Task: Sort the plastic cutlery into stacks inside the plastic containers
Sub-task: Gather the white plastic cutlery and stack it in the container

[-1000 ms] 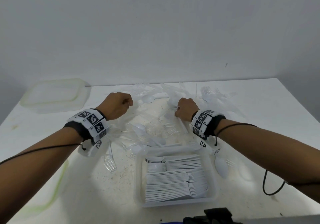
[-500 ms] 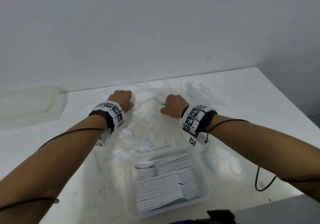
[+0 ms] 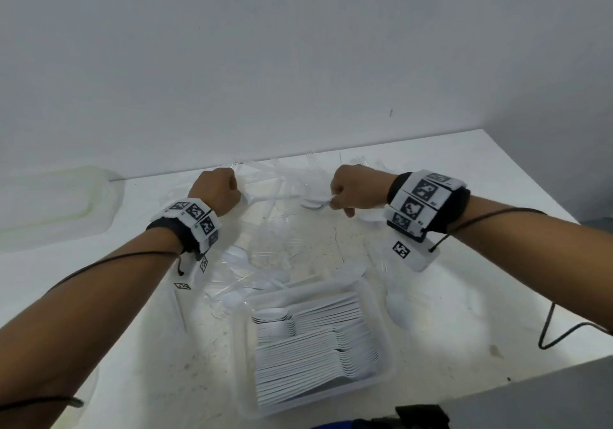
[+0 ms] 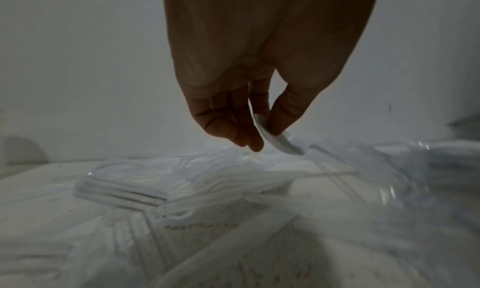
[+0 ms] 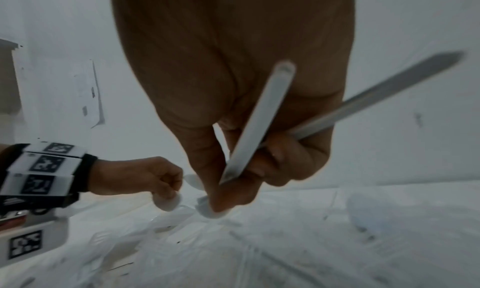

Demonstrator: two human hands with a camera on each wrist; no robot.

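Note:
My left hand (image 3: 232,193) hovers over the far part of the pile and pinches a white plastic spoon (image 4: 276,141) by its bowl between thumb and fingers. My right hand (image 3: 335,197) is level with it, a short way to the right. It grips two white spoons (image 5: 259,123), whose handles stick back past the palm. A clear plastic container (image 3: 241,362) near the front edge holds neat stacks of white cutlery (image 3: 315,345). Loose clear forks and white spoons (image 3: 265,256) lie heaped between the container and the hands.
A clear lidded container (image 3: 56,203) sits at the back left against the wall. A large white spoon (image 3: 401,310) lies right of the filled container. A black cable (image 3: 547,329) hangs from my right wrist near the table's right edge.
Both hands have risen off the pile, each with white spoons in its fingers. My head has shifted, so the table sits lower and further left in view.

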